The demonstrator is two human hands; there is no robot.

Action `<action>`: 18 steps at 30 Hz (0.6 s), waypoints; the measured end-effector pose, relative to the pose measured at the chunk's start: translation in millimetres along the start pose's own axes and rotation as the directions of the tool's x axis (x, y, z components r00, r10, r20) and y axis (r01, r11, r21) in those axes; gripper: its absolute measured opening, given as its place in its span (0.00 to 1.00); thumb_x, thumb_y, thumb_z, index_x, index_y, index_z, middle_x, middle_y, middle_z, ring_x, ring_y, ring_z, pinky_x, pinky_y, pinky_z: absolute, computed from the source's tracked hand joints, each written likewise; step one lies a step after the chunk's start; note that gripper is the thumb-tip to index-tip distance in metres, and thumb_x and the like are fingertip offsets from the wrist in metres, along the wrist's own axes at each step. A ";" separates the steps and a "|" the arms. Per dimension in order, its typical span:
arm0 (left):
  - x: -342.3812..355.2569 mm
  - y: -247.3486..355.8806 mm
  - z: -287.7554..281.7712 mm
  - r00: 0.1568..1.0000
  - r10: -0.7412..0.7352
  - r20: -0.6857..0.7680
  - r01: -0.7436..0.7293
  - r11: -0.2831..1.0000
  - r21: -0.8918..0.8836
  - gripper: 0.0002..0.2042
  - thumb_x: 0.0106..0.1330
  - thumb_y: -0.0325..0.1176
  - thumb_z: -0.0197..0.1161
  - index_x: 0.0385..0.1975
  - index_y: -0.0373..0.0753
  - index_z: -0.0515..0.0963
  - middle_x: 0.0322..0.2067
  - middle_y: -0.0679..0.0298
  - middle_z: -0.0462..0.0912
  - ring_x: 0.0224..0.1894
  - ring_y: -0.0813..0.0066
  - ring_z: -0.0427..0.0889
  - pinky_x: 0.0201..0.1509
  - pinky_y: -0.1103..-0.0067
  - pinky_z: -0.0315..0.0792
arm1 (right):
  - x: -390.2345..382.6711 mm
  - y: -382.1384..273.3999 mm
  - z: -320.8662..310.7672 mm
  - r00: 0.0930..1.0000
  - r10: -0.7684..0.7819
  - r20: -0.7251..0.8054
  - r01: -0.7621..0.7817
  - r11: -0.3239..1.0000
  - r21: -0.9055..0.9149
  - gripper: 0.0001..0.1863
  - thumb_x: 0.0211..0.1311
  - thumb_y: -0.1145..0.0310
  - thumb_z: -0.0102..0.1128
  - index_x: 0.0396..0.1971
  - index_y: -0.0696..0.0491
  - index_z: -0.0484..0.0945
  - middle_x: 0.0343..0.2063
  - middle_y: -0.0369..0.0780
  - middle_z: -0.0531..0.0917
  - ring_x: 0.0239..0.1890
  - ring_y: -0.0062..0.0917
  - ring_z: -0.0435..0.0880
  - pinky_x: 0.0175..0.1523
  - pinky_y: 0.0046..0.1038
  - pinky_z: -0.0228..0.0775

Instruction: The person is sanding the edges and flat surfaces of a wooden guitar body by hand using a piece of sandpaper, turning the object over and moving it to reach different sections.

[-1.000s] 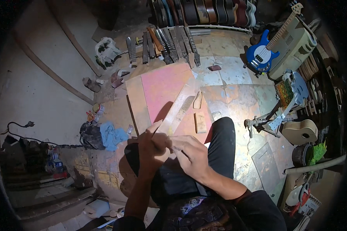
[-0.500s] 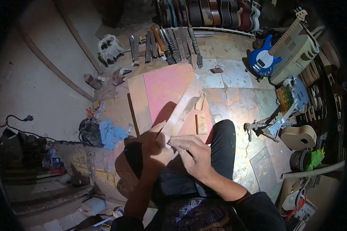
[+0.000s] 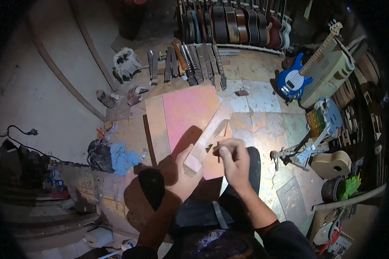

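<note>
My left hand [image 3: 182,175] is wrapped round the near end of a pale wooden guitar neck [image 3: 209,129], which slants away to the right above a pink board [image 3: 183,110]. Just right of the neck, apart from it, my right hand [image 3: 234,160] is closed with its fingertips pinched. A small, thin, dark brown piece [image 3: 218,156] shows between those fingers; its kind is too small to tell. My right hand and the neck cover most of the board's right side.
Several dark guitar necks [image 3: 194,64] lie beyond the board, before a row of guitar bodies [image 3: 242,26]. A blue bass guitar [image 3: 294,80] leans at the far right, above an unpainted guitar body [image 3: 331,164]. Blue cloth [image 3: 124,159] lies to the left.
My right hand has left the near end of the neck and moved right, now pinching a small dark piece. My left hand still holds the neck. The whole view has shifted slightly.
</note>
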State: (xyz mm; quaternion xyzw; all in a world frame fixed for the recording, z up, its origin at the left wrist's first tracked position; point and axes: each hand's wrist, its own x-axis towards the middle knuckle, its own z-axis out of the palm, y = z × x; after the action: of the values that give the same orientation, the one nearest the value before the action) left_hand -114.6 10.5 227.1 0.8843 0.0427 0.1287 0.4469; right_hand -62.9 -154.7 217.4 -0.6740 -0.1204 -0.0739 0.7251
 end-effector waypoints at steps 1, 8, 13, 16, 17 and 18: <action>1.8 0.9 -1.2 1.000 -0.028 0.011 0.029 0.999 -0.041 0.31 0.57 0.28 0.77 0.60 0.34 0.71 0.50 0.50 0.85 0.53 0.64 0.85 0.57 0.70 0.79 | 4.1 -7.2 -3.2 0.988 0.121 -0.092 -0.111 0.988 0.110 0.08 0.73 0.80 0.52 0.49 0.62 0.69 0.43 0.43 0.81 0.44 0.26 0.86 0.47 0.28 0.83; 14.0 15.0 1.0 0.997 -0.079 0.026 0.082 0.980 -0.181 0.31 0.60 0.31 0.74 0.63 0.35 0.70 0.50 0.48 0.84 0.53 0.57 0.86 0.55 0.68 0.79 | 40.0 22.6 -31.6 0.996 0.081 -0.035 -0.086 0.983 -0.163 0.14 0.70 0.76 0.60 0.53 0.59 0.71 0.38 0.41 0.83 0.41 0.20 0.85 0.46 0.24 0.77; 18.5 45.7 -12.2 0.987 -0.144 0.065 0.146 0.989 -0.025 0.29 0.60 0.34 0.72 0.62 0.38 0.71 0.44 0.43 0.85 0.47 0.46 0.87 0.51 0.60 0.80 | 70.8 21.3 -26.6 0.992 -0.061 -0.109 0.038 0.978 -0.208 0.11 0.68 0.75 0.64 0.47 0.59 0.76 0.38 0.39 0.85 0.39 0.20 0.84 0.47 0.23 0.76; 16.3 35.5 -5.2 0.998 -0.055 -0.026 0.056 0.998 0.038 0.29 0.59 0.36 0.73 0.61 0.40 0.72 0.41 0.43 0.86 0.44 0.42 0.86 0.49 0.56 0.80 | 83.9 31.1 -25.4 0.989 -0.097 -0.108 0.084 0.990 -0.117 0.09 0.64 0.76 0.67 0.41 0.60 0.78 0.35 0.38 0.84 0.37 0.20 0.83 0.46 0.23 0.76; 17.7 34.4 -1.9 0.998 -0.055 -0.030 0.056 0.998 0.031 0.29 0.59 0.37 0.73 0.60 0.40 0.72 0.41 0.43 0.86 0.44 0.42 0.86 0.49 0.56 0.80 | 83.0 44.1 -25.3 0.984 -0.139 -0.108 0.130 0.988 -0.083 0.08 0.63 0.77 0.68 0.39 0.60 0.79 0.34 0.38 0.83 0.36 0.20 0.82 0.45 0.23 0.76; 19.2 34.0 1.3 0.998 -0.056 -0.034 0.057 0.998 0.025 0.29 0.58 0.37 0.73 0.60 0.40 0.73 0.40 0.43 0.86 0.44 0.42 0.86 0.48 0.55 0.79 | 81.6 59.9 -27.7 0.978 -0.180 -0.110 0.176 0.983 -0.048 0.07 0.61 0.77 0.68 0.37 0.59 0.79 0.33 0.38 0.83 0.36 0.20 0.82 0.44 0.23 0.75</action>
State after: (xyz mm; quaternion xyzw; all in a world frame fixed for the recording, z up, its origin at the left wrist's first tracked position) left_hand -97.1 -7.2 257.3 0.8861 0.0766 0.1302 0.4382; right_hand 33.7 -173.0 180.5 -0.6690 -0.1373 -0.1790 0.7082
